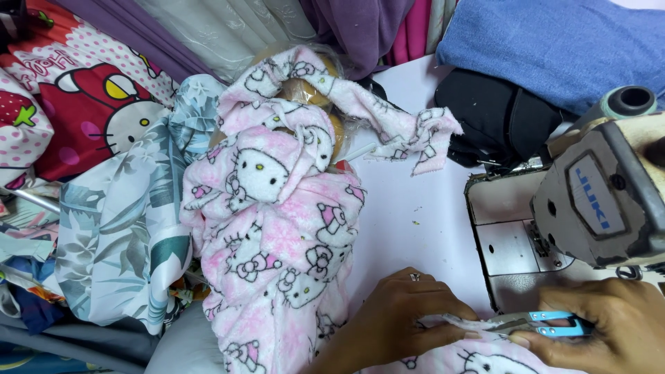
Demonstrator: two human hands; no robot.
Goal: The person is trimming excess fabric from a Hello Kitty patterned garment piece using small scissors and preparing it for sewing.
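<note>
trimming step in hand: left hand (pixel 398 315) presses flat, fingers pinching the edge of the pink cat-print fleece (pixel 277 228) at the table's front edge, just left of the sewing machine (pixel 596 201). right hand (pixel 609 325) is closed around blue-handled thread snips (pixel 540 323), blades at the pinched edge. likely next: keep the edge taut, close the blades cleanly. count: one snips, one machine, two hands, one leaf-print fabric (pixel 118 228) beside the fleece pile.
</note>
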